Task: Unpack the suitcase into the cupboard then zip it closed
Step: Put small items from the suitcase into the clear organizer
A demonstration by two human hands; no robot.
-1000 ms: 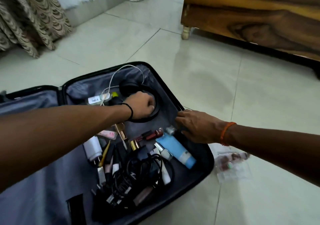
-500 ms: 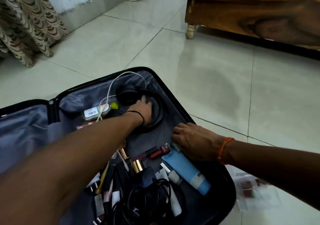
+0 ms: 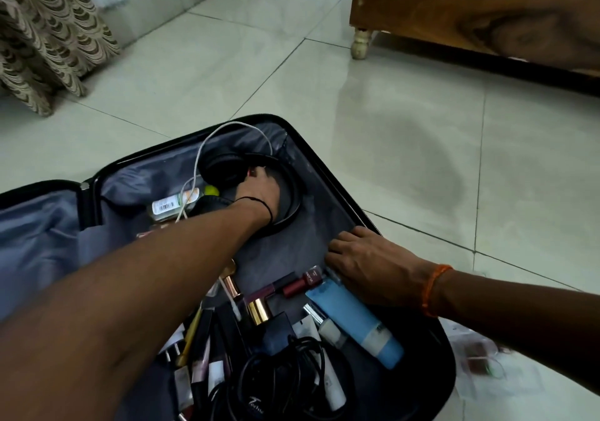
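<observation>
An open black suitcase point(image 3: 324, 160) with grey lining lies on the tiled floor. Black headphones point(image 3: 224, 167) rest at its far end beside a white cable point(image 3: 227, 128) and a small barcoded bottle point(image 3: 165, 208). My left hand point(image 3: 259, 193) reaches inside the headband loop, its fingers closed on the headphones by the ear cup. My right hand point(image 3: 367, 264) holds the suitcase's right rim, thumb on the edge and fingers inside. Nearer me lie a blue tube point(image 3: 354, 323), lipsticks point(image 3: 302, 282), a coiled black cable point(image 3: 282, 375) and several small cosmetics.
A wooden piece of furniture point(image 3: 487, 14) on short legs stands at the far right. A patterned curtain point(image 3: 42, 31) hangs at the far left. A clear plastic pouch point(image 3: 480, 355) lies on the floor right of the suitcase.
The camera has moved closer over the suitcase. My left hand has shifted from a fist on the headband to reaching further in toward the ear cup. The right hand stays on the rim.
</observation>
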